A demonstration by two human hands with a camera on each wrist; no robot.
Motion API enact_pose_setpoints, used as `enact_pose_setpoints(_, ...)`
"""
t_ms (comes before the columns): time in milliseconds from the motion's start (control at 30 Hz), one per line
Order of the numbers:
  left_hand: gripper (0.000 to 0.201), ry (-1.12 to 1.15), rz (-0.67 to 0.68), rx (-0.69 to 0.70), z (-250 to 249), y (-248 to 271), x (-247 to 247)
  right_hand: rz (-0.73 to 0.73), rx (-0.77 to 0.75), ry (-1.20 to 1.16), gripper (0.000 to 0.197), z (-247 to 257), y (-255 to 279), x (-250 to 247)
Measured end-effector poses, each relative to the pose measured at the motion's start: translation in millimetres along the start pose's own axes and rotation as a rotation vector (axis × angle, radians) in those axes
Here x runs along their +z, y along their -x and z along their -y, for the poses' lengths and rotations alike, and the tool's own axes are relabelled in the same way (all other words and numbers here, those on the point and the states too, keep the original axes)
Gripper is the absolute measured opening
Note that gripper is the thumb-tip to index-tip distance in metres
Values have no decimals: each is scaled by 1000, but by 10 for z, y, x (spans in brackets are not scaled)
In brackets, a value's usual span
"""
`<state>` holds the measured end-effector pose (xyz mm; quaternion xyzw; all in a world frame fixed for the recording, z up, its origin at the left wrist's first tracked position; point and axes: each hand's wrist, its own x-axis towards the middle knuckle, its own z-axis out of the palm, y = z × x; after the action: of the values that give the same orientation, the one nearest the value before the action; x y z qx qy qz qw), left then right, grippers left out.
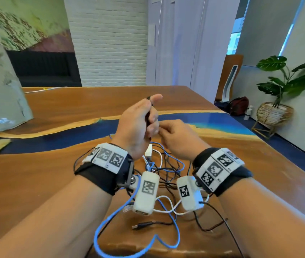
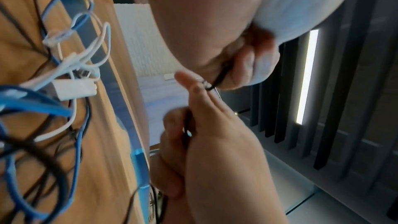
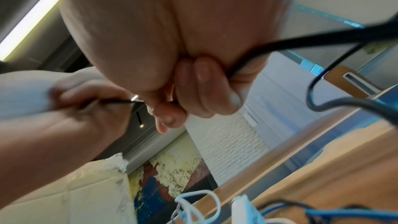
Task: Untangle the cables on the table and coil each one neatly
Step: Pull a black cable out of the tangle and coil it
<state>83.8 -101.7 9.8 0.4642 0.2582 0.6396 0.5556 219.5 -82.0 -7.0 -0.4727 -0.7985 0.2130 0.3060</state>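
**Both hands raised on a black cable above the tangle**

I see both hands lifted clear of the table [image 1: 58,164], meeting near the middle of the head view. My left hand [image 1: 138,125] stands at about 11 o'clock from the right hand [image 1: 177,140], and the two are touching or nearly so.

The left hand is curled round a thin black cable [image 2: 221,76], thumb up. In the left wrist view the cable runs down through the closed fingers, and a short loop of it shows at the thumb tip.

The right hand pinches the same black cable between thumb and fingertips. In the right wrist view the cable leaves this grip toward 3 o'clock and sags into a loop. Whether the other fingers of this hand press the cable too, I cannot tell.

The rest of the tangle lies on the table at 6 o'clock from the hands. A blue cable [image 1: 99,228] sweeps in a wide loop toward the near edge. A white cable [image 1: 166,200] crosses it, and a small white adapter [image 1: 149,150] sits just under the left hand. Further black strands run through the pile, with a black plug [image 1: 140,225] lying free at its near side. The cables overlap one another; none lies coiled.

At 2 o'clock, off the table, stands a potted plant [image 1: 285,79] in a woven basket.
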Motion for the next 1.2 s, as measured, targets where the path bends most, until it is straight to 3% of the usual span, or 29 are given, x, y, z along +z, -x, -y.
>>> enact_pose_setpoints(133,35,43,-103,61,66,-25,-33,132,-36,120,32,89,36,135)
enact_pose_setpoints(300,30,-321,-71,123,86,-28,-137,262,-53,178,28,156,180,47)
enact_pose_setpoints(400,29,-763,89,229,107,12,-150,251,-92,210,22,260,222,-93)
enact_pose_setpoints(467,30,-1007,217,203,70,32,-171,236,-98,246,29,304,238,-215)
enact_pose_setpoints(633,32,-1200,347,131,-143,60,-200,154,-86,203,22,280,239,-505)
enact_pose_setpoints(933,39,-770,426,-204,-410,73,-300,-79,-87,-166,15,105,110,-675)
enact_pose_setpoints(1100,37,-446,367,-198,-436,106,-329,-102,31,-456,21,-56,3,-377)
enact_pose_setpoints(1200,37,-279,307,-157,-375,102,-282,-25,51,-369,27,-56,8,-165)
